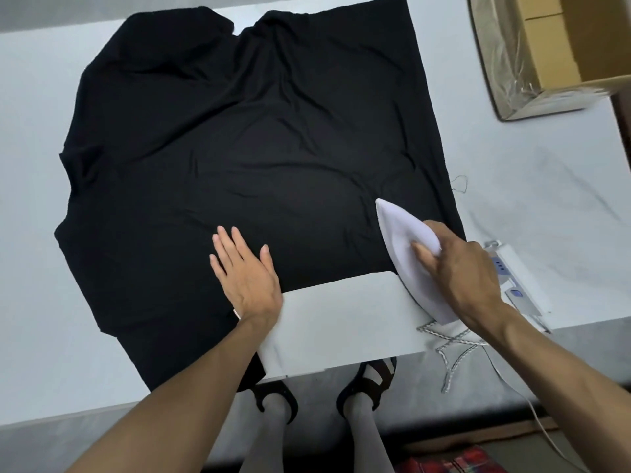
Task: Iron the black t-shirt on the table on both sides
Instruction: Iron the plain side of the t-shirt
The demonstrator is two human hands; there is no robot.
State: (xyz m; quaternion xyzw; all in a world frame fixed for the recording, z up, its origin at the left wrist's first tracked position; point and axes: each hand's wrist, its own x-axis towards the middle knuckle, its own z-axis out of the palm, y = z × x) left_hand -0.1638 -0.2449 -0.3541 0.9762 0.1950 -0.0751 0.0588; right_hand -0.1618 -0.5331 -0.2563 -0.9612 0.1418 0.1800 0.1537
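Note:
A black t-shirt (246, 148) lies spread out and creased over the white table (341, 319), with one part hanging over the near edge at the left. My left hand (246, 271) presses flat on the shirt near its front hem, fingers apart. My right hand (457, 268) grips the handle of a white iron (406, 240). The iron's tip rests on the shirt's near right corner and its rear sits over the bare table.
A white power strip (519, 278) lies right of the iron, with a braided cord (454, 349) dangling off the table's edge. An open cardboard box (546, 49) stands at the far right. Below the table are the person's feet in dark sandals (368, 380).

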